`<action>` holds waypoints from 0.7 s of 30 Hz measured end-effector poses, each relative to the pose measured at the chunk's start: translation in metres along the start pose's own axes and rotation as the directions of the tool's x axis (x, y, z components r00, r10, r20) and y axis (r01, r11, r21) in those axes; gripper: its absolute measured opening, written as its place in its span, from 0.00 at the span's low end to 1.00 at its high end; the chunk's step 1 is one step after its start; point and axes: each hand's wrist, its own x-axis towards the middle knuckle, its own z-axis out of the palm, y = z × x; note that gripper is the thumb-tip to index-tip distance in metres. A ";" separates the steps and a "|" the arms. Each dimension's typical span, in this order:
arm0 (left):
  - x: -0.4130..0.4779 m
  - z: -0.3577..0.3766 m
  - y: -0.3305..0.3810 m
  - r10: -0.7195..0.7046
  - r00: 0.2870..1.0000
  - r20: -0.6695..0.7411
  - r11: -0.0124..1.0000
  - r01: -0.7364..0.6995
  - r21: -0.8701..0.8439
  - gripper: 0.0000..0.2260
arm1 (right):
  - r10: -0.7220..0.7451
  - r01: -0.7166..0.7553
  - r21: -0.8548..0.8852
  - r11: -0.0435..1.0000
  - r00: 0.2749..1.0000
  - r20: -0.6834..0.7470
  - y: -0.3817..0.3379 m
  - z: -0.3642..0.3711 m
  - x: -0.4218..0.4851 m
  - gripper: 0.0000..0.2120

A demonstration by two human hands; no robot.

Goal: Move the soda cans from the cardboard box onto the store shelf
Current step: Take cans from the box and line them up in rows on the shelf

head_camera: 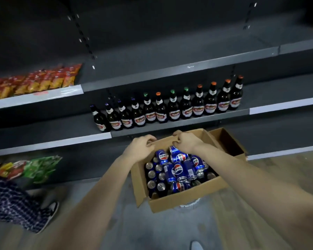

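An open cardboard box [190, 196] stands in front of me, packed with blue soda cans [178, 168]; some stand upright and several lie loose on top. My left hand [140, 147] has its fingers curled over the far left rim of the box. My right hand [187, 141] grips the far rim too, just above a lying can [175, 150]. The dark grey store shelf [170, 73] rises behind the box, and its upper board is bare in the middle.
A row of dark glass bottles [170, 109] fills the shelf level just behind the box. Snack bags [34, 82] lie at upper left, more bags [34, 168] at lower left. A second, empty box [226, 143] sits to the right. A person in plaid trousers [13, 199] stands at left.
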 end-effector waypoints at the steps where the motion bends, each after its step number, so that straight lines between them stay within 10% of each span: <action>1: 0.011 0.001 -0.004 -0.009 1.000 0.011 1.000 0.009 -0.003 0.14 | 0.001 -0.001 0.002 1.000 1.000 0.014 0.001 -0.001 0.012 0.22; 21: 0.218 0.074 -0.078 -0.070 0.917 0.393 0.997 0.076 0.001 0.15 | 0.236 -0.228 -0.063 0.972 0.952 0.193 0.088 0.052 0.190 0.15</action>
